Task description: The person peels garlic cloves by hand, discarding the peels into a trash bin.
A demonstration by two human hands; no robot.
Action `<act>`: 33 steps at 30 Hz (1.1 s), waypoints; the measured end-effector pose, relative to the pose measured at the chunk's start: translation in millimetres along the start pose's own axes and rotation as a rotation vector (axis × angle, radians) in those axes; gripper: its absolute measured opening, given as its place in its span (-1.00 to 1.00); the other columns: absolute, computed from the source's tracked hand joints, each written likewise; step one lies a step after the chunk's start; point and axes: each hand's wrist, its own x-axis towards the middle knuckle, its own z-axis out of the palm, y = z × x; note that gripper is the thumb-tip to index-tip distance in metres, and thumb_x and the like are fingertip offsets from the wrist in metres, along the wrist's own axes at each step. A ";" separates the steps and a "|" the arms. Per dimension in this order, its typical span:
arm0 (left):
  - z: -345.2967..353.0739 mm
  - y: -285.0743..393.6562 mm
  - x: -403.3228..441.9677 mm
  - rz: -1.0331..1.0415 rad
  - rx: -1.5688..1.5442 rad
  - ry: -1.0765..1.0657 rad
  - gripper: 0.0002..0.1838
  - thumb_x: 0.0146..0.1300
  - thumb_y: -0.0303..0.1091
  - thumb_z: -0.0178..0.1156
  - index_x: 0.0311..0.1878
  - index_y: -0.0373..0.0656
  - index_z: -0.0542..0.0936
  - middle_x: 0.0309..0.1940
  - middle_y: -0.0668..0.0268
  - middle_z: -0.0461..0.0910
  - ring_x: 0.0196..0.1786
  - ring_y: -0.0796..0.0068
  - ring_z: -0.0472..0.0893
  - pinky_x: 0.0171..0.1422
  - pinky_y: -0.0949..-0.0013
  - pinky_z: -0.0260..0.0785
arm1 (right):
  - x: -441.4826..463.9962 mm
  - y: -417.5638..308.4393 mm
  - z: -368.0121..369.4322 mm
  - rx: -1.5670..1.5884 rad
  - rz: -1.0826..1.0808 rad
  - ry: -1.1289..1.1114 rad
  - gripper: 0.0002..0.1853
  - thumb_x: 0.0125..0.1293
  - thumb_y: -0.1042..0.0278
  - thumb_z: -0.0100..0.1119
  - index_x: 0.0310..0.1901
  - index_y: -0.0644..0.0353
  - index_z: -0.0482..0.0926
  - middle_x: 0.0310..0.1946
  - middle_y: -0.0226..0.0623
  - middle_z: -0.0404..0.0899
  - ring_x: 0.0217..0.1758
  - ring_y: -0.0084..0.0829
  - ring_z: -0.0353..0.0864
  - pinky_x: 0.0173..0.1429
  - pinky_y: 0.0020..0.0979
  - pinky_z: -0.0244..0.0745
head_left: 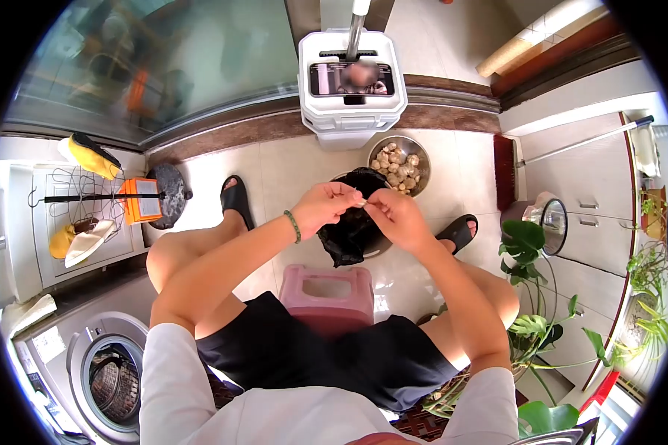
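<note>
Though tiny, pale piece [361, 202], long axis unclear.

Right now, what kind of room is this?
It looks like a home's laundry balcony or utility room, though I can't be sure which. There's a front-loading washing machine, a large glass panel and a leafy green plant.

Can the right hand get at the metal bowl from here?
Likely yes: the metal bowl sits just beyond the right hand, open-topped, with nothing visible blocking it. That hand is pinching at a small pale piece, though, so it may need freeing.
</note>
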 end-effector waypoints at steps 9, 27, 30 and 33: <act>-6.5 -6.5 3.4 0.074 0.159 -0.031 -0.72 0.32 -0.11 0.27 -0.11 -0.11 0.58 -0.38 0.59 0.54 -0.45 0.81 0.30 -0.41 0.64 0.14 | 3.5 -0.2 -1.2 -0.280 -0.193 -0.045 -0.90 0.19 0.45 0.22 -0.33 0.24 0.50 -0.49 -0.17 0.46 -0.43 -0.09 0.52 -0.35 -0.16 0.40; -16.9 -20.5 13.5 0.333 0.266 0.028 -0.72 0.38 -0.29 0.17 0.06 -0.24 0.62 -0.35 0.55 0.59 -0.46 0.87 0.33 -0.43 0.67 0.16 | 21.5 12.3 17.7 -0.156 -0.112 -0.056 -0.91 0.02 0.45 0.16 -0.43 0.26 0.53 -0.50 -0.17 0.53 -0.42 -0.12 0.58 -0.33 -0.20 0.48; -11.5 -9.7 5.0 0.197 0.231 0.074 -0.74 0.38 -0.34 0.17 0.03 -0.28 0.61 -0.28 0.48 0.64 -0.36 0.83 0.46 -0.33 0.67 0.28 | 23.3 4.8 14.8 -0.154 -0.131 -0.053 -0.92 0.03 0.52 0.19 -0.41 0.29 0.53 -0.54 -0.21 0.50 -0.49 -0.27 0.56 -0.39 -0.32 0.47; -11.1 -13.2 8.4 0.207 0.228 0.077 -0.75 0.38 -0.36 0.16 0.00 -0.32 0.60 -0.26 0.41 0.65 -0.24 0.73 0.56 -0.20 0.63 0.38 | 25.4 11.1 15.4 -0.205 -0.159 -0.047 -0.92 0.00 0.52 0.19 -0.43 0.30 0.54 -0.55 -0.20 0.52 -0.49 -0.26 0.57 -0.39 -0.32 0.49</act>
